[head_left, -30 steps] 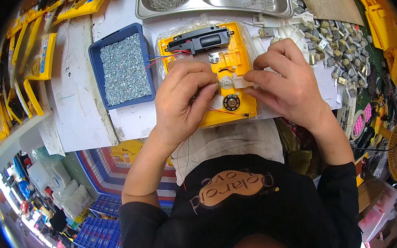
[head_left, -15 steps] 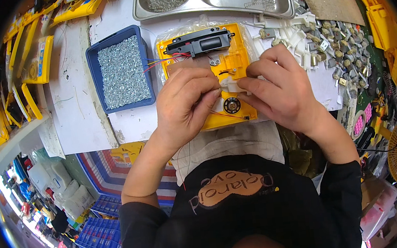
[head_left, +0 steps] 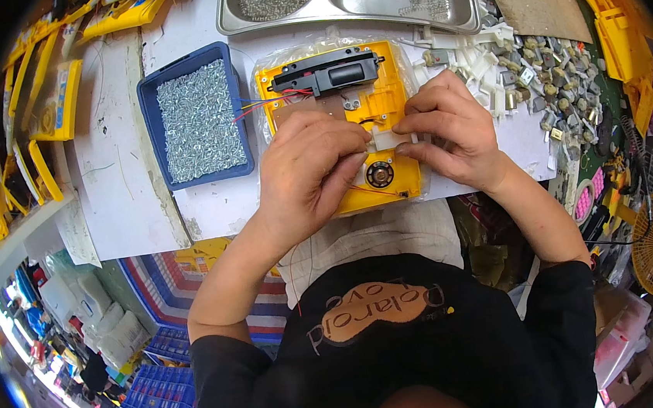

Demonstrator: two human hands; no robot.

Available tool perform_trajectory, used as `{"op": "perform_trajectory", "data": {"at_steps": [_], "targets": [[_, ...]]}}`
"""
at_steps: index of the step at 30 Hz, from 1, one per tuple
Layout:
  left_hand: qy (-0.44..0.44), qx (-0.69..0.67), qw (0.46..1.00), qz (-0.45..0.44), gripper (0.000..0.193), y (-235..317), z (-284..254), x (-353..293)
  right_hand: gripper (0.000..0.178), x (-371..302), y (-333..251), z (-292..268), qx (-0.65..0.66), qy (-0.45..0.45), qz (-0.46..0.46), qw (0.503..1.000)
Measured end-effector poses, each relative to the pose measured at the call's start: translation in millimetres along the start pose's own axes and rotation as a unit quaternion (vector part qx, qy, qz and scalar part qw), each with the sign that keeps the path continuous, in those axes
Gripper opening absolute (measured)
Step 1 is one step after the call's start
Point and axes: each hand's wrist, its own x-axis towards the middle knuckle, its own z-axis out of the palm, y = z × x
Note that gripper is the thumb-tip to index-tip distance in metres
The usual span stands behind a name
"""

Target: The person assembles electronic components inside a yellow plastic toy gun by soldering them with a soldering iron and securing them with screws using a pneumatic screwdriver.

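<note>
Both hands, left hand (head_left: 315, 166) and right hand (head_left: 449, 135), pinch white part (head_left: 385, 141) over yellow housing (head_left: 387, 101); blue screw tray (head_left: 148, 103) left.

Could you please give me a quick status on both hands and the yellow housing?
Left hand and right hand both pinch a small white plastic part. Part held over the open yellow plastic housing. Nothing blocking.

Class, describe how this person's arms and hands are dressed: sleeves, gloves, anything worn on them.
Both hands are bare: the left hand and right hand wear no gloves, and no rings or watch show. Black sleeves are pushed up toward the elbows, leaving the forearms uncovered.
</note>
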Motion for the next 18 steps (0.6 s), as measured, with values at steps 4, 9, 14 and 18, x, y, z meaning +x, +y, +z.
{"op": "perform_trajectory", "data": {"at_steps": [4,9,14,18], "targets": [[0.039,0.007,0.999,0.000,0.022,-1.8,-0.3,-1.5,0.030,11.4,-4.4,2.9,-0.026,-0.017,-0.029,0.999],[-0.068,0.049,0.995,0.049,0.023,1.5,-6.7,0.9,0.025,6.9,-27.8,5.7,-0.143,-0.052,-0.003,0.988],[-0.134,0.112,0.979,0.105,0.022,1.3,-8.2,0.2,0.029,-14.6,-42.2,-13.5,-0.102,0.018,0.066,0.992],[-0.142,0.110,0.977,0.113,0.021,-0.4,-12.5,-0.3,0.021,-54.2,-13.6,-88.7,-0.359,0.098,0.226,0.900]]}}
